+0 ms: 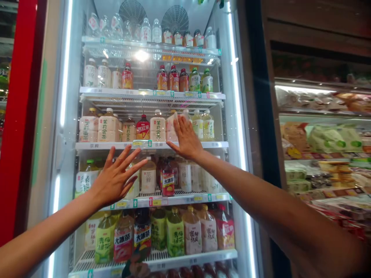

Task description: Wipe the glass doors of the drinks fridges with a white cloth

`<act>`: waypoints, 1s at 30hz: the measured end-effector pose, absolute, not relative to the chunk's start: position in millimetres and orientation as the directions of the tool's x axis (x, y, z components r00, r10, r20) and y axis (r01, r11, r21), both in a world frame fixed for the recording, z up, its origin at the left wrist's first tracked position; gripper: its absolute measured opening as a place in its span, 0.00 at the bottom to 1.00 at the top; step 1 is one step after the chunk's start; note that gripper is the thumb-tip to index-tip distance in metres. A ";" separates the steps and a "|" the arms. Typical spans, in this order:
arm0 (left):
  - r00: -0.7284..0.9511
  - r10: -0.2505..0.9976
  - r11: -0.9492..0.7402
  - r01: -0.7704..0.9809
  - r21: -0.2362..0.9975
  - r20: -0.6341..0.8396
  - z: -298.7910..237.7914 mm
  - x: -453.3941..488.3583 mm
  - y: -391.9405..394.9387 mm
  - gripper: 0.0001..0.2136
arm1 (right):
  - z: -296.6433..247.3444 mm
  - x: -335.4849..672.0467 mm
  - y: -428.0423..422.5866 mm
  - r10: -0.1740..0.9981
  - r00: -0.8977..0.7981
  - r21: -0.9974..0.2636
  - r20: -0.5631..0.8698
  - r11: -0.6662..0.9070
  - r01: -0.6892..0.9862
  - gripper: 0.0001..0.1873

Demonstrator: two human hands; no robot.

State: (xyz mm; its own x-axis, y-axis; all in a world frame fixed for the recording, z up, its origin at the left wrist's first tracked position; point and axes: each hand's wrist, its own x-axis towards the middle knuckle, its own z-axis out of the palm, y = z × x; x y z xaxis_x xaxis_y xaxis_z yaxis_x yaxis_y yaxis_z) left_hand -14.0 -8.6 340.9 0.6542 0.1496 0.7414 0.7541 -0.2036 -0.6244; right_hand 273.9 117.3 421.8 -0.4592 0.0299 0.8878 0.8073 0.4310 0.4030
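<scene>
In the head view, my right hand [188,136] lies flat against the glass door [139,102] of an upright drinks fridge. Under its fingertips a pale cloth [171,126] shows, pressed to the glass; most of it is hidden by the hand, and its edges blend with the bottles behind. My left hand [117,175] is lower and to the left, fingers spread wide and holding nothing. It is at the glass too, in front of the shelf with tea bottles; whether the palm touches the pane I cannot tell.
Behind the glass, shelves carry several rows of bottles, such as a green tea bottle [175,231] and a red-labelled bottle [143,128]. A bright light strip [239,100] runs down the right side. Farther right stands an open shelf with packaged food [333,137]. A red panel [21,116] is at left.
</scene>
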 end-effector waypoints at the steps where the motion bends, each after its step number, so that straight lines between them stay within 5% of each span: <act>1: 0.652 0.151 -0.205 0.756 -0.622 0.743 343.8 -11.3 -4.3 0.36 | 413.1 273.9 115.2 0.026 -0.468 0.411 0.884 0.436 0.801 0.56; 6: 0.659 0.143 -0.204 0.749 -0.630 0.738 358.7 2.6 18.4 0.35 | 364.5 290.8 106.2 -0.060 -0.880 0.782 0.472 0.489 0.386 0.57; 8: 0.683 0.130 -0.201 0.728 -0.655 0.719 368.4 8.4 26.9 0.34 | 372.4 321.0 115.8 -0.035 -0.815 0.730 0.578 0.468 0.498 0.54; 11: 0.665 0.120 -0.188 0.744 -0.641 0.737 383.5 16.4 42.1 0.32 | 394.4 360.5 134.7 -0.027 -0.451 0.421 0.892 0.412 0.808 0.51; 13: 0.615 0.108 -0.172 0.785 -0.594 0.781 389.2 20.5 54.0 0.30 | 395.5 360.7 139.8 -0.054 -0.276 0.274 0.960 0.398 0.876 0.50; 20: 0.532 0.089 -0.145 0.844 -0.517 0.842 379.2 22.9 72.9 0.29 | 385.4 297.7 121.2 -0.018 -0.709 0.648 0.705 0.423 0.633 0.57; 25: 0.575 0.145 -0.189 0.815 -0.548 0.805 368.5 6.9 65.5 0.30 | 407.5 295.0 133.4 0.002 -0.283 0.256 0.959 0.419 0.871 0.52; 30: 0.528 0.177 -0.197 0.846 -0.495 0.831 326.5 -14.1 57.0 0.32 | 298.1 236.1 103.2 0.073 -0.500 0.393 0.863 0.526 0.754 0.57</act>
